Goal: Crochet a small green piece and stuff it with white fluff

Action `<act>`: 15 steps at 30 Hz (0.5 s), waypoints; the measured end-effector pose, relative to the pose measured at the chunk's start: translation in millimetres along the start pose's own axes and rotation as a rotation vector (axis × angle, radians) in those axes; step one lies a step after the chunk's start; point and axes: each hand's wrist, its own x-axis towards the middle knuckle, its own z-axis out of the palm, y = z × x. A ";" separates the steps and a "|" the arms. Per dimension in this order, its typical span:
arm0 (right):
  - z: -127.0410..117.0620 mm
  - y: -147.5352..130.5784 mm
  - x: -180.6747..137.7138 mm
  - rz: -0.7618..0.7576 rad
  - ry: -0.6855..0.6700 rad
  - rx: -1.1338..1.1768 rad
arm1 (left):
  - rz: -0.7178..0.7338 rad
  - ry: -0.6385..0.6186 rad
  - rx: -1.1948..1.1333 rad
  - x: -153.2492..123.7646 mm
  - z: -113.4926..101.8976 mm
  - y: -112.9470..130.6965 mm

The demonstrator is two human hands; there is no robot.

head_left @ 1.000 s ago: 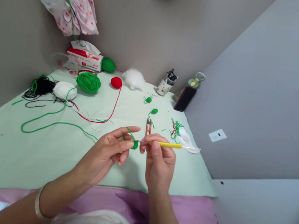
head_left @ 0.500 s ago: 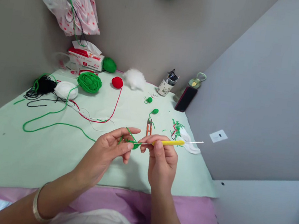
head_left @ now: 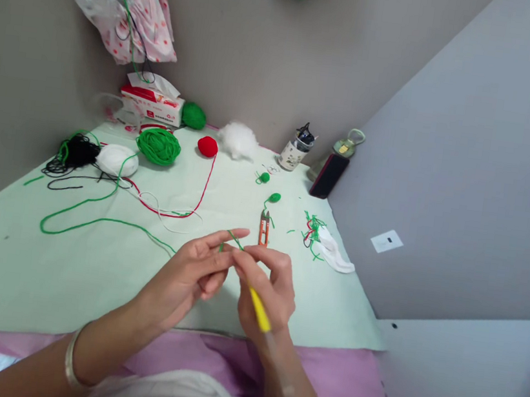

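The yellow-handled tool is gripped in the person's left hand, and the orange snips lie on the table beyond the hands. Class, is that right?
Not quite: the yellow-handled tool is gripped in the person's right hand, not the left hand, as the head view shows. The orange snips do lie on the table beyond the hands.

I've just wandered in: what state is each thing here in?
Left hand, pinching, green strand over its forefinger.
Right hand, closed on yellow hook.
Yellow hook, slanting.
Larger green ball, wound, strand trailing.
Red ball, wound, strand trailing.
Black yarn, tangled.
Snips, lying, tips apart.
Tissue box, open, tissue sticking out.
Patterned cup, upright, filled.
Phone, leaning, screen dark.
White fluff, loose.
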 end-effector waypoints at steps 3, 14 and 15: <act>-2.5 -1.0 6.6 0.347 0.109 0.346 | -0.008 0.008 -0.078 4.3 -3.5 5.2; -0.4 0.2 11.5 0.667 0.090 0.714 | 0.044 -0.016 0.034 -3.8 3.3 5.3; -0.6 -0.1 11.0 0.664 0.083 0.708 | 0.046 -0.017 0.039 -4.0 2.9 5.3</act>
